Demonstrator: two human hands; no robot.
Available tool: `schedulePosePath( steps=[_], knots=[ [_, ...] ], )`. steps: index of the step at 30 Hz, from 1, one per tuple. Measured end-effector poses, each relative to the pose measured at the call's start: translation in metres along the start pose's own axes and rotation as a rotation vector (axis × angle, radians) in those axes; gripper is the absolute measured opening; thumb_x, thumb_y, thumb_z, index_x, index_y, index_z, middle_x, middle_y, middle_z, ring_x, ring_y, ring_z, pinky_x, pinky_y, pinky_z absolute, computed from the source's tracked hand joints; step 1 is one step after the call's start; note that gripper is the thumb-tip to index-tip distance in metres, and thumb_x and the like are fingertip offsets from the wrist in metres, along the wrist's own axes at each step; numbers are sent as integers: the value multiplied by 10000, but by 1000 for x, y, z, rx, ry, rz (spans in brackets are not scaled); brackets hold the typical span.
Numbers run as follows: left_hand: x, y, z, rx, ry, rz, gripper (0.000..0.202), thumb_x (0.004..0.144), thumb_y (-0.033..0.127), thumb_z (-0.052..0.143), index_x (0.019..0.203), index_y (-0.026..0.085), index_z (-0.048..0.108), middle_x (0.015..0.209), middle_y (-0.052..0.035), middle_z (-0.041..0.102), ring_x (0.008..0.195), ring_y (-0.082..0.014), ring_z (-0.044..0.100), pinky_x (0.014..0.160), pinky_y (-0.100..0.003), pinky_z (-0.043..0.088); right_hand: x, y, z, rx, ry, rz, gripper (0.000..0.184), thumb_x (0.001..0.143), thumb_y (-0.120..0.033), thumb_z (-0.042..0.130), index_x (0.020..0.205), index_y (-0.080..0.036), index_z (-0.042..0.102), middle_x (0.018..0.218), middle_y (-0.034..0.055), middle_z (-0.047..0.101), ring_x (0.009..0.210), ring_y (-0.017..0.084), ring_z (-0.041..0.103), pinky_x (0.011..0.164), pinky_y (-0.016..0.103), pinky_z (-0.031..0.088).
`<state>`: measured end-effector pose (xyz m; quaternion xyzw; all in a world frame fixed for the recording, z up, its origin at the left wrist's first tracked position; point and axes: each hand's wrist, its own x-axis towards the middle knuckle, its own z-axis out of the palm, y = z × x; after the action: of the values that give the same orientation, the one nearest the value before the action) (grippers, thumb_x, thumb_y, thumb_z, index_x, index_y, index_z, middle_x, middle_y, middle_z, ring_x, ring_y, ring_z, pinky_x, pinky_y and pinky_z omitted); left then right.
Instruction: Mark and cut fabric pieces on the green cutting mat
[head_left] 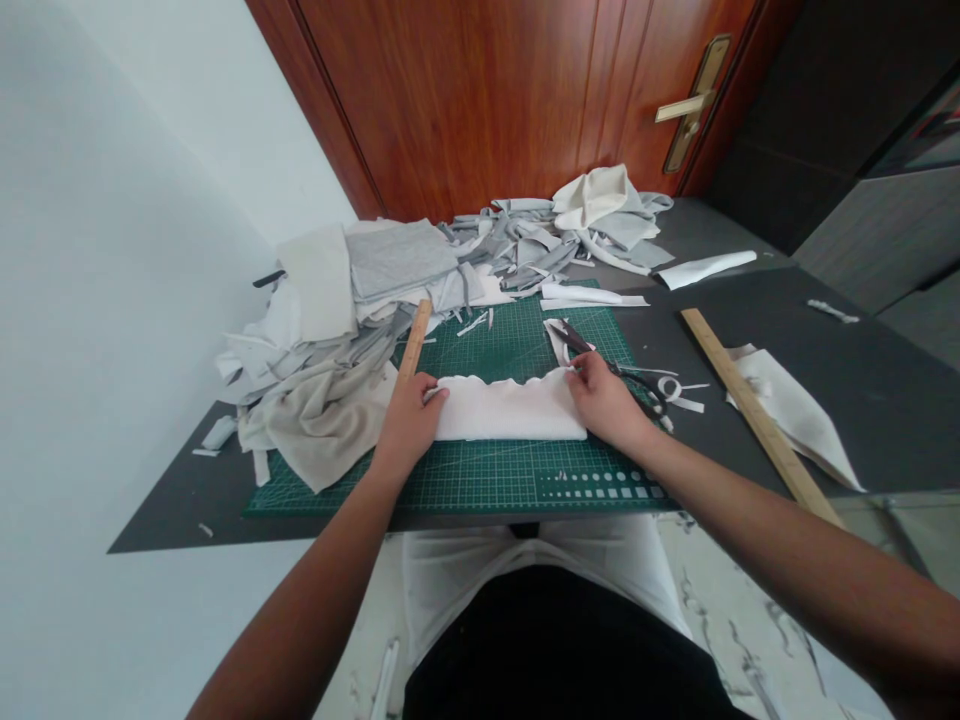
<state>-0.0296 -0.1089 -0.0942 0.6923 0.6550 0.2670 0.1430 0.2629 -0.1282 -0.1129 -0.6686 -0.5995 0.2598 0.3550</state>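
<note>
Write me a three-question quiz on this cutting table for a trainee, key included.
1. True or false: the left hand and the right hand both touch the white fabric strip.
2. The strip lies on: A) the bare tabletop, B) the green cutting mat, C) the scrap pile.
3. Fill in: the scissors lie just beyond the ___ hand.
Key: 1 true; 2 B; 3 right.

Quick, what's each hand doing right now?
Left hand: closed on the white cloth, left end.
Right hand: on its right end; grip cannot be told.
</note>
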Motion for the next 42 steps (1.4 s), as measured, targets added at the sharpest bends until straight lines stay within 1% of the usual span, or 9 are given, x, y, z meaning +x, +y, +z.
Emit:
schedulePosePath(
  steps=[6, 11, 15, 19, 22, 26, 32, 38, 42],
  knots=[
    [6, 18, 0, 251, -63, 25, 189, 973, 265, 513, 1121, 222, 622, 1050, -91, 708, 1038, -285, 657, 920, -392, 479, -3, -19, -3, -412, -27, -85, 259, 992, -193, 438, 1230, -119, 509, 1133, 225, 689, 907, 317, 703, 812, 399, 514],
    [-23, 40, 0, 411, 96, 266, 269, 975, 233, 498, 1205, 172, 626, 1315, -162, 626, 1223, -327, 593, 1043, -472, 461, -28, -39, 0, -545, 180, -349, 366, 1006, -245, 477, 1330, -90, 543, 1446, 254, 529, 1210, 369, 610, 989, 483, 502],
    [-44, 32, 11, 389, -167, 510, 422, 1037, 260, 390, 1419, 199, 557, 1557, -113, 510, 1443, -282, 462, 1189, -475, 373, -56, -33, 16, -514, -99, -711, 583, 1045, -440, 446, 1464, -39, 501, 1517, 228, 524, 1414, 327, 481, 1189, 479, 381],
    [-47, 8, 8, 448, -288, 439, 569, 1050, 374, 398, 1590, 199, 370, 1686, -125, 302, 1562, -333, 264, 1240, -559, 282, -62, -12, 22, -528, -250, -699, 810, 1011, -629, 430, 1575, -48, 390, 1627, 200, 389, 1538, 297, 326, 1267, 490, 270],
    [-54, 7, 0, 487, -296, 415, 601, 1027, 369, 444, 1587, 163, 374, 1679, -178, 292, 1550, -346, 290, 1225, -540, 316, -64, -12, 19, -558, -252, -647, 697, 1043, -519, 427, 1585, -83, 393, 1638, 176, 369, 1548, 294, 306, 1271, 521, 247],
    [-82, 35, -3, 564, -256, 334, 541, 989, 252, 453, 1510, 111, 474, 1593, -235, 429, 1442, -374, 460, 1108, -521, 452, -80, -32, 27, -547, -243, -660, 583, 1022, -284, 450, 1551, -41, 439, 1628, 202, 377, 1542, 313, 315, 1275, 529, 229],
    [-127, 56, -25, 490, -401, 288, 543, 885, 375, 622, 1389, 178, 584, 1276, -181, 650, 1170, -366, 601, 996, -528, 497, -109, -31, 37, -399, -416, -870, 857, 878, -495, 680, 1571, -80, 396, 1651, 183, 357, 1543, 351, 288, 1281, 568, 188],
    [-128, 27, -56, 383, -644, 460, 864, 697, 221, 762, 1485, 421, 470, 1577, -63, 459, 1409, -374, 431, 1112, -588, 387, -114, -16, 23, -361, -337, -981, 125, 961, -263, 611, 1019, -197, 700, 1115, 93, 736, 1122, 252, 649, 1187, 467, 389],
    [-112, 17, -47, 284, -597, 544, 865, 721, 184, 738, 1506, 416, 460, 1701, -32, 274, 1551, -377, 222, 1203, -615, 249, -111, -20, 13, -89, -308, -848, 179, 1001, -218, 492, 969, -197, 667, 988, 73, 729, 964, 216, 665, 948, 355, 524]
  ],
)
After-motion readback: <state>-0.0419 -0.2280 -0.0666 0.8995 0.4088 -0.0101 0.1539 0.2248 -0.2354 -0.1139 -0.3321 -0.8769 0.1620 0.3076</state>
